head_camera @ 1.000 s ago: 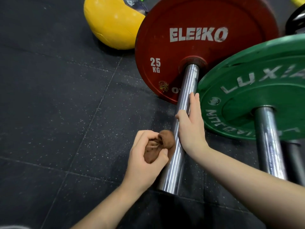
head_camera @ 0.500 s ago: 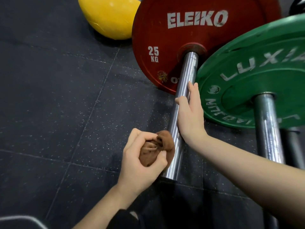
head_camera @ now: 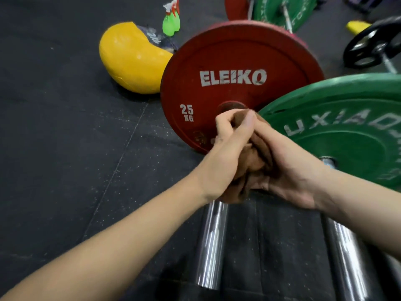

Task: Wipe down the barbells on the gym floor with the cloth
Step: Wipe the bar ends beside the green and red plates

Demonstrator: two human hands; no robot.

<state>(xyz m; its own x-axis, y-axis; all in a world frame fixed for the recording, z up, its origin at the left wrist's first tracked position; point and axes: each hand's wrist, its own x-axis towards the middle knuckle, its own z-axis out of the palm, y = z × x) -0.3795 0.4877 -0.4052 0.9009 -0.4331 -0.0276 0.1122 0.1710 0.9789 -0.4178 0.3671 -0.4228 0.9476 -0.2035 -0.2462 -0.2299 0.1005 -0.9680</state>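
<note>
- Most of the cloth lay covered by the left hand and the right hand; only brown folds showed between them.
- Fingers of the right hand were hidden; grip unclear.
- The bar was covered from the hands up to the red plate.
- The green plate was cut by the right edge, so its lettering was incomplete.
- The spray bottle was blurred, its label unreadable.

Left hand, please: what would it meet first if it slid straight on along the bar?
Probably the red plate, at its hub, just beyond the left hand, which grips the cloth round the bar.
</note>
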